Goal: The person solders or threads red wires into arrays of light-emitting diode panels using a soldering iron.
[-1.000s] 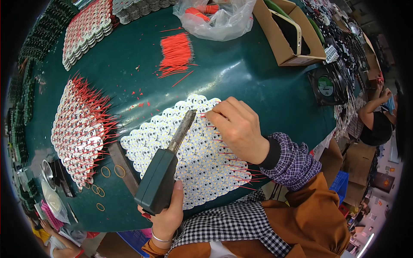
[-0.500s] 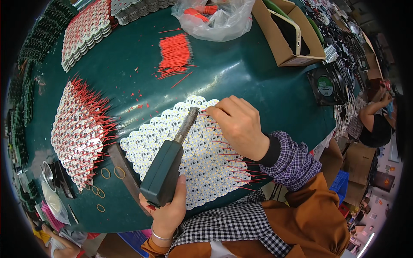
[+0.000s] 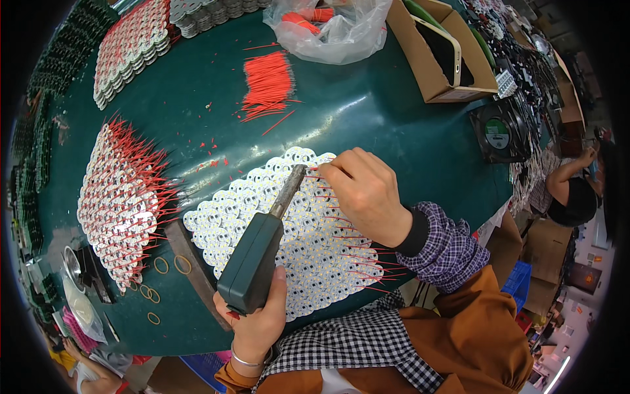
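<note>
A sheet of joined round white LED boards (image 3: 308,240) lies on the green table, with red wires sticking out along its right edge. My left hand (image 3: 260,322) is closed around the handle of a dark green soldering gun (image 3: 249,262). The gun's grey metal tip points up and right and meets the sheet near its upper right corner. Beside that tip, the thumb and forefinger of my right hand (image 3: 364,190) are pinched on a thin red wire (image 3: 313,169). The wire's far end is hidden in my fingers.
A dark metal bar (image 3: 193,269) lies left of the sheet, by rubber bands (image 3: 182,264). Further left rests a wired board stack (image 3: 118,210). Beyond are a red wire bundle (image 3: 268,79), plastic bag (image 3: 335,39), cardboard box (image 3: 420,52) and black fan (image 3: 497,131).
The soldering gun and my left hand have shifted very slightly to the right. My right hand keeps its pinch at the sheet's corner, almost unmoved.
</note>
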Demonstrator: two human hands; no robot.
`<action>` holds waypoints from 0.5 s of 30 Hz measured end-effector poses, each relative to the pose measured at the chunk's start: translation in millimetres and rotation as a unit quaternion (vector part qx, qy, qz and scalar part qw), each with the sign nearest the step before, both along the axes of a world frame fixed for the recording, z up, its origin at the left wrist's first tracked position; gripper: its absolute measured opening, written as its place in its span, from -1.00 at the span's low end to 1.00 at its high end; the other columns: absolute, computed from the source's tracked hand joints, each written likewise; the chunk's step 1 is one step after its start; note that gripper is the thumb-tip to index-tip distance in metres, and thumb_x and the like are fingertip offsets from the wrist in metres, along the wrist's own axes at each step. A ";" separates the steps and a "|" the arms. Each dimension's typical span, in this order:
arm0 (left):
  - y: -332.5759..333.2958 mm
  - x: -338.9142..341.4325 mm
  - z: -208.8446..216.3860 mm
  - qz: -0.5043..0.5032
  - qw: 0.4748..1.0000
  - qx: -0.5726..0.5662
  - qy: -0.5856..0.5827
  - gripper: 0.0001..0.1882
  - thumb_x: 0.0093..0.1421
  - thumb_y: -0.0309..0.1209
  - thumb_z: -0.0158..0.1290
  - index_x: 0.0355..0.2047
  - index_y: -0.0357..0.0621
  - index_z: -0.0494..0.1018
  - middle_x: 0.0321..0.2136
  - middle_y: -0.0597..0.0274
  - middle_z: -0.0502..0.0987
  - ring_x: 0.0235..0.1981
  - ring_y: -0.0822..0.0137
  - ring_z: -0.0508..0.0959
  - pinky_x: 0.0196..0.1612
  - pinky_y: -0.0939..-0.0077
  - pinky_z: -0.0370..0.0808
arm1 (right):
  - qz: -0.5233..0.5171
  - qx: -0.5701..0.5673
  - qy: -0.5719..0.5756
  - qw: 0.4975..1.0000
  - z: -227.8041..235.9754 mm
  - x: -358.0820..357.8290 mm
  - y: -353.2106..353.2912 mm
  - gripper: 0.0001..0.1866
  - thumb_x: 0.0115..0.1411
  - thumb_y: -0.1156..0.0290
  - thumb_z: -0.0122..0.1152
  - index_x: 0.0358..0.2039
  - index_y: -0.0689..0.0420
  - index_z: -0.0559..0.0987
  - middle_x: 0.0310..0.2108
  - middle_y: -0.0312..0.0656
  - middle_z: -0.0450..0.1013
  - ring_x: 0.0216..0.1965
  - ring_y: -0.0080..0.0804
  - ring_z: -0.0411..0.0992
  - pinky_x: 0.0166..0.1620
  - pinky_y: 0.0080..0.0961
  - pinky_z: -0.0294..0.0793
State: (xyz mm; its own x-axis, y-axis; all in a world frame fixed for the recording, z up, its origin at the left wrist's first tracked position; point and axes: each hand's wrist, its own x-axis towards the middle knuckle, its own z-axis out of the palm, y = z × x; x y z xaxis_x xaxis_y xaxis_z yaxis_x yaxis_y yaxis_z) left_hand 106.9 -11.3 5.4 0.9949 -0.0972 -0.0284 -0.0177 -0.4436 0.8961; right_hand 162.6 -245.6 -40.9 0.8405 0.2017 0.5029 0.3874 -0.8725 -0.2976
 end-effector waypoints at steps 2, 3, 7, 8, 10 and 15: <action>-0.8 2.4 0.6 -0.006 1.000 -0.020 0.001 -0.70 0.04 -0.65 0.27 -0.18 -0.36 0.55 -0.34 0.21 0.62 -0.38 0.48 0.57 -0.26 0.56 0.52 | 0.001 0.000 -0.001 1.000 -0.2 0.3 0.2 -0.84 -0.09 0.55 0.19 -0.40 0.22 0.55 -0.48 -0.22 0.33 -0.43 -0.32 0.37 -0.36 -0.43 0.39; -2.5 3.0 0.6 -0.006 1.000 -0.020 0.001 -0.70 0.04 -0.65 0.27 -0.18 -0.36 0.55 -0.34 0.21 0.62 -0.38 0.48 0.57 -0.26 0.56 0.52 | 0.002 -0.001 -0.001 1.000 0.0 0.5 0.5 -0.84 -0.09 0.55 0.18 -0.41 0.23 0.55 -0.48 -0.22 0.33 -0.43 -0.32 0.37 -0.36 -0.43 0.39; -7.8 6.2 3.5 0.017 0.999 -0.029 -0.006 -0.86 0.08 -0.48 0.30 -0.35 -0.21 0.60 -0.49 0.30 0.59 -0.57 0.45 0.52 -0.45 0.57 0.40 | 0.003 -0.013 0.001 1.000 1.6 1.1 1.2 -0.86 -0.12 0.55 0.18 -0.46 0.23 0.53 -0.49 -0.21 0.32 -0.43 -0.32 0.37 -0.36 -0.43 0.39; -8.1 6.9 4.5 0.010 1.000 -0.025 -0.002 -0.87 0.08 -0.49 0.30 -0.36 -0.22 0.60 -0.50 0.30 0.59 -0.57 0.46 0.52 -0.46 0.57 0.41 | 0.003 -0.013 0.002 1.000 1.4 0.9 1.2 -0.86 -0.12 0.55 0.18 -0.46 0.23 0.53 -0.49 -0.21 0.32 -0.43 -0.32 0.37 -0.36 -0.43 0.39; -7.7 7.7 4.3 0.004 1.000 -0.019 -0.008 -0.87 0.08 -0.49 0.30 -0.36 -0.23 0.60 -0.49 0.30 0.59 -0.56 0.45 0.53 -0.46 0.56 0.41 | 0.001 -0.022 0.002 1.000 1.7 0.8 1.3 -0.87 -0.13 0.55 0.18 -0.47 0.23 0.52 -0.49 -0.20 0.32 -0.42 -0.31 0.37 -0.36 -0.43 0.39; -1.0 -3.0 -2.9 0.006 0.999 0.036 -0.028 -0.85 0.08 -0.49 0.28 -0.34 -0.26 0.59 -0.47 0.27 0.59 -0.49 0.42 0.56 -0.43 0.55 0.45 | 0.000 -0.024 -0.002 1.000 2.6 1.0 1.6 -0.87 -0.12 0.55 0.18 -0.47 0.23 0.52 -0.49 -0.20 0.33 -0.42 -0.31 0.37 -0.36 -0.44 0.40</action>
